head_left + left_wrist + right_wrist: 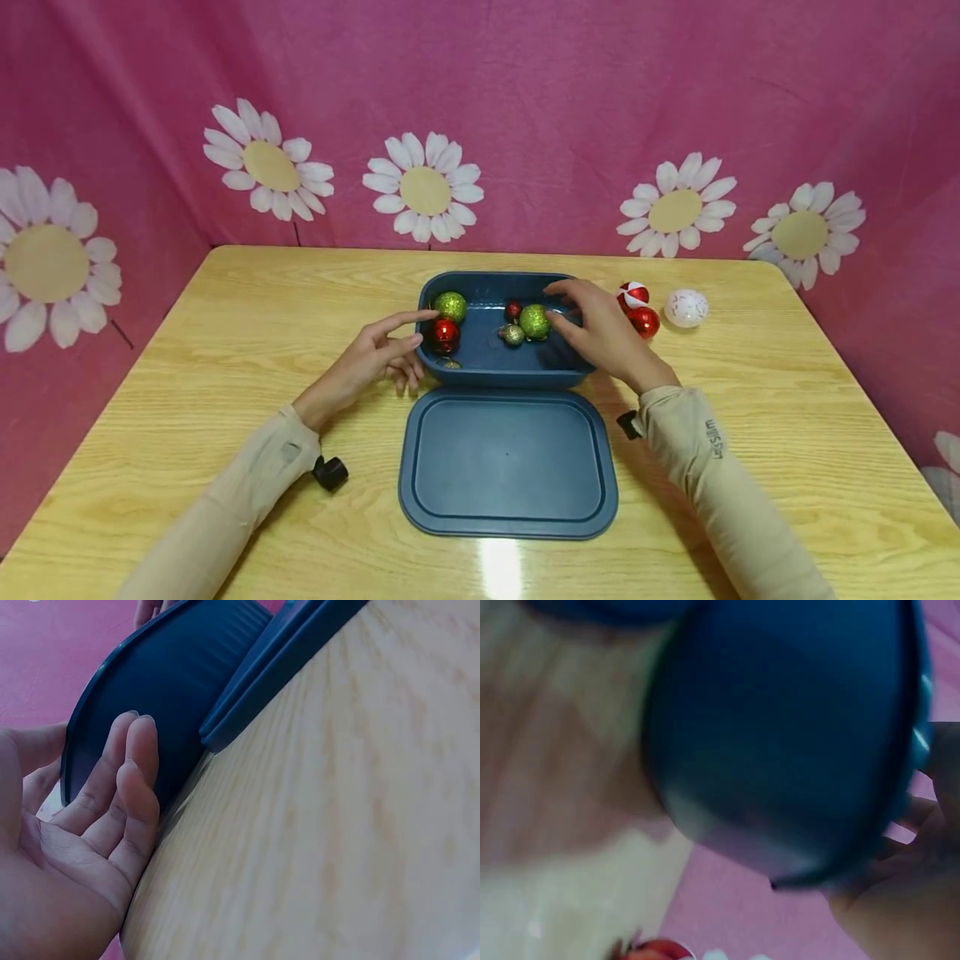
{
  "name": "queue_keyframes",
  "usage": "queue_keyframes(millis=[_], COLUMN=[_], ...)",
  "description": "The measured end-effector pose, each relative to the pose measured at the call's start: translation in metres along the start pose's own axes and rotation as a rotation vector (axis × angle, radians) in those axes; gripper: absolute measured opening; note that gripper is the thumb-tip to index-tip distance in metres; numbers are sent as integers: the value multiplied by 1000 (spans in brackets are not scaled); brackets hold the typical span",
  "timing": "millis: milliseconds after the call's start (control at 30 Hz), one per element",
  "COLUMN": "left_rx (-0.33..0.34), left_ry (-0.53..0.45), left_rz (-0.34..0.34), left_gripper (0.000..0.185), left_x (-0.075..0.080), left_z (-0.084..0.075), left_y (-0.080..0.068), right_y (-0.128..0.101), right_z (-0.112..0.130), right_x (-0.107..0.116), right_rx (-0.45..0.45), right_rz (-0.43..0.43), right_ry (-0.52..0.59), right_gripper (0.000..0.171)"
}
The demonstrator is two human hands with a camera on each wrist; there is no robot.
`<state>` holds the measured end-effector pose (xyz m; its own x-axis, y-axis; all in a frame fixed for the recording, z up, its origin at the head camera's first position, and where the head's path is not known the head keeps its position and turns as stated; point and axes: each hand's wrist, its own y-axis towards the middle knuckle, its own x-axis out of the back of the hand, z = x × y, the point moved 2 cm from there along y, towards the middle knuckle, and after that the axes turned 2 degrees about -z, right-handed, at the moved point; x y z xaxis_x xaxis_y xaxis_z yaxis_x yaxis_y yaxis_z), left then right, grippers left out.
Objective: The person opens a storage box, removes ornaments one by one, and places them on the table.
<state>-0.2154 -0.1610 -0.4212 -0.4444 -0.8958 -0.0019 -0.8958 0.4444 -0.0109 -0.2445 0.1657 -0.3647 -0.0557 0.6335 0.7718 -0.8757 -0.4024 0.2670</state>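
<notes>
Left hand (375, 354) resting against the left end of a dark blue rectangular plastic tub (495, 367), fingers (135, 761) straight and relaxed along its outer wall, index fingertip at the rim near a glittery green bauble (450, 306) and a shiny red bauble (443, 335). Right hand (600, 329) reaching over the tub's right end, fingers spread and loosely bent, touching or just beside a second glittery green bauble (535, 322); nothing plainly gripped. Also inside the tub: a small dark red bauble (513, 310) and a small silver-gold bauble (513, 335). Matching dark blue flat lid (507, 462) lying on the pale wooden surface (225, 333) just in front of the tub, touching it. To the right of the tub, on the surface: a red-and-white bauble (634, 292), a glossy red bauble (645, 322), a white frosted bauble (686, 307). On the right beige sleeve (712, 467), small grey lettering, too small to read with certainty. Right wrist view blurred, showing only blue tub wall.
</notes>
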Motion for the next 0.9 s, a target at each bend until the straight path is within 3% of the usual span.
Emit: queue_keyframes(millis=[367, 900], left_rx=[-9, -2], left_ry=[-15, -4], left_rz=[17, 15], left_gripper=[44, 43], left_x=[0, 0], left_z=[0, -1], left_y=[1, 0], right_y=[-3, -4], right_z=[6, 3], right_x=[-25, -26], right_rx=[18, 1], right_rz=[151, 72], right_ry=[-282, -208], right_gripper=[47, 40])
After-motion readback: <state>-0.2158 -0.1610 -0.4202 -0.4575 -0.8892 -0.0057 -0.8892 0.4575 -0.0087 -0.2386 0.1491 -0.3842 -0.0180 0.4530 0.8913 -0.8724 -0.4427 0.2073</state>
